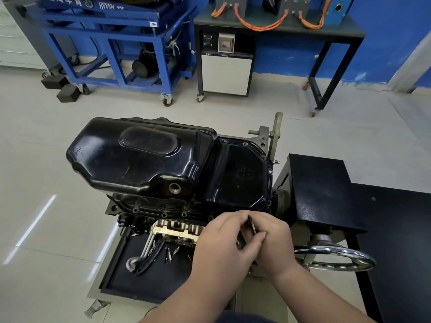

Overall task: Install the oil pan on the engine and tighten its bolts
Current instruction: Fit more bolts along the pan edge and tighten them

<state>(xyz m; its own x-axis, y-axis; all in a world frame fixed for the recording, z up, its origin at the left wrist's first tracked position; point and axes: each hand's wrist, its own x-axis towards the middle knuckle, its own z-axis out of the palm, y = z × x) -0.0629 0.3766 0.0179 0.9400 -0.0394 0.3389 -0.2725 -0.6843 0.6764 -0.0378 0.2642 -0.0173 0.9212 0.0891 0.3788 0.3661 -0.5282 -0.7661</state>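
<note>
Here, glossy black oil pan [144,157] on engine [175,230], L hand [224,243] + R hand [274,241] pinching slim dark tool [252,226].

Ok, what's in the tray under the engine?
Visible in the tray: a black curved guide, a metal tube and several small loose parts. The left hand and right hand cover its right part, so anything there can't be seen.

Glossy black metal oil pan [149,157], chrome handwheel [335,257], glossy floor tiles [35,206]
</note>
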